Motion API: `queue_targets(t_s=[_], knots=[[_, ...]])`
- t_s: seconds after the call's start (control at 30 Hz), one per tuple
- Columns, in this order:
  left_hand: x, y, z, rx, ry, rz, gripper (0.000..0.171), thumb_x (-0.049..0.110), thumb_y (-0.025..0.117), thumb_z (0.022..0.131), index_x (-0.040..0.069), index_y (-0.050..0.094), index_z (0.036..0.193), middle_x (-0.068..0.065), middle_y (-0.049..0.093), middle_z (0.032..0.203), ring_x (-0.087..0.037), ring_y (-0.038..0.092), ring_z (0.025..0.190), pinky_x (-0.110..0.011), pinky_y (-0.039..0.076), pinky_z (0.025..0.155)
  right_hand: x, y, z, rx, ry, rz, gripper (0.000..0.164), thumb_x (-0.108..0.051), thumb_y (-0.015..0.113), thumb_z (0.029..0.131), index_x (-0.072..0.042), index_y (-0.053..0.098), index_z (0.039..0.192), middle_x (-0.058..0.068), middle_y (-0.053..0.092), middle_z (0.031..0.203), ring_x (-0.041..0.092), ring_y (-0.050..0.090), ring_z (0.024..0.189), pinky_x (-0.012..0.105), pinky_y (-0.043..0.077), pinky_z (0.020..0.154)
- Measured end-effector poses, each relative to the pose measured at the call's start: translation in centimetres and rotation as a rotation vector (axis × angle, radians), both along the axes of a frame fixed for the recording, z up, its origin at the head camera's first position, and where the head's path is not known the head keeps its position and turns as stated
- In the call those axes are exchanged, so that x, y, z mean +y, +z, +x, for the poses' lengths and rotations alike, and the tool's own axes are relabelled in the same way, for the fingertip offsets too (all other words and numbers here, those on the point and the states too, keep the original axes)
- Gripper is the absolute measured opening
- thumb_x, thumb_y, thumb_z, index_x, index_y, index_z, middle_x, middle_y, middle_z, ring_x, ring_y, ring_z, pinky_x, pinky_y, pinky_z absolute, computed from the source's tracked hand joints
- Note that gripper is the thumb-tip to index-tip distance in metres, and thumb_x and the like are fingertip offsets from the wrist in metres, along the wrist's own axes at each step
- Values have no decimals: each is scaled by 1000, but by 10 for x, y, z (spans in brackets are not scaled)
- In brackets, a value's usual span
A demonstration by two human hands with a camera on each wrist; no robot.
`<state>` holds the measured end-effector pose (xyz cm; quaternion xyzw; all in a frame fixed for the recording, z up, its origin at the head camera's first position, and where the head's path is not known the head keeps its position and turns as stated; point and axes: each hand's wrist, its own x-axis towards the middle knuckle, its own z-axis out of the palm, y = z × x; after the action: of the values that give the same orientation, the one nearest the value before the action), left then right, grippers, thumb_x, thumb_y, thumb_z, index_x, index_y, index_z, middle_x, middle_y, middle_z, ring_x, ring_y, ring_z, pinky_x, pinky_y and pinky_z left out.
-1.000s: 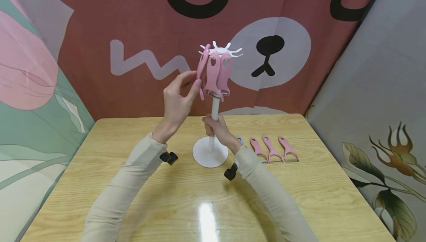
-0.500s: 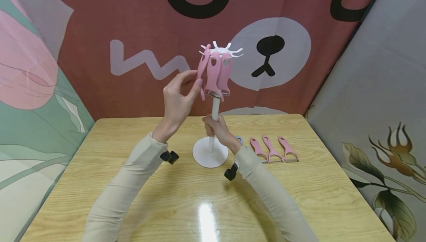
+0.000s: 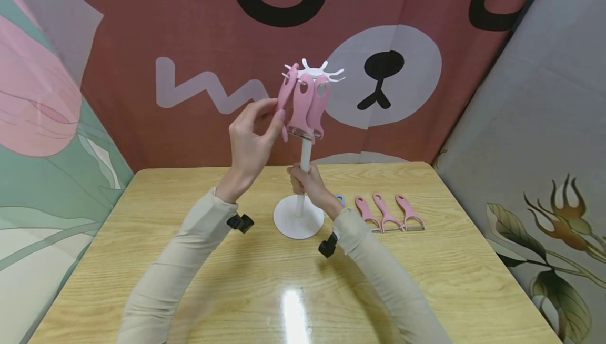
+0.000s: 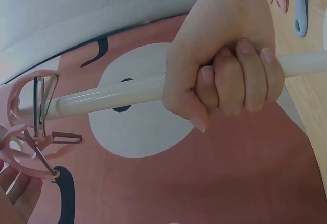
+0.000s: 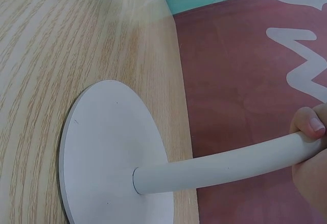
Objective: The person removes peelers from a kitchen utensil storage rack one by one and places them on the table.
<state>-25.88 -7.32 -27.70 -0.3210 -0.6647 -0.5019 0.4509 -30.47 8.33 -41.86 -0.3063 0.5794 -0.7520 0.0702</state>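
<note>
A white stand [image 3: 314,73] with a ring of hooks on top and a round base rises from the table. My right hand [image 3: 310,181] grips its pole, fingers wrapped round it, as the left wrist view also shows. Up at the hooks, my left hand [image 3: 253,136] pinches a pink peeler [image 3: 286,91] between thumb and fingers, its handle top at a left hook. Two more pink peelers hang beside it, a front one [image 3: 303,102] and one to its right [image 3: 320,103], blades down. Peeler blades [image 4: 41,152] show near the left fingers in the left wrist view.
On the wooden table [image 3: 227,291], three pink peelers [image 3: 385,212] lie in a row to the right of the base [image 5: 112,147]. A blue peeler [image 4: 301,9] lies beside them, mostly behind the right wrist in the head view. A printed cloth backdrop [image 3: 203,28] stands behind the table.
The left hand and its pinched peeler have shifted slightly left and down, and the lower ends of the hanging peelers have swung a little left. The right hand keeps its grip on the pole.
</note>
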Motion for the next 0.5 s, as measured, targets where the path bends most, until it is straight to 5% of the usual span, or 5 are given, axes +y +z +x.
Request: queue_targets(t_s=[0.5], knots=[[-4, -1, -1, 40, 15, 32, 23, 3, 68, 93, -6, 67, 114, -16, 69, 103, -26, 67, 96, -34, 54, 88, 0, 0, 0, 19, 7, 0, 47, -13, 49, 100, -6, 36, 56, -3, 31, 46, 12, 25, 38, 27, 23, 38]])
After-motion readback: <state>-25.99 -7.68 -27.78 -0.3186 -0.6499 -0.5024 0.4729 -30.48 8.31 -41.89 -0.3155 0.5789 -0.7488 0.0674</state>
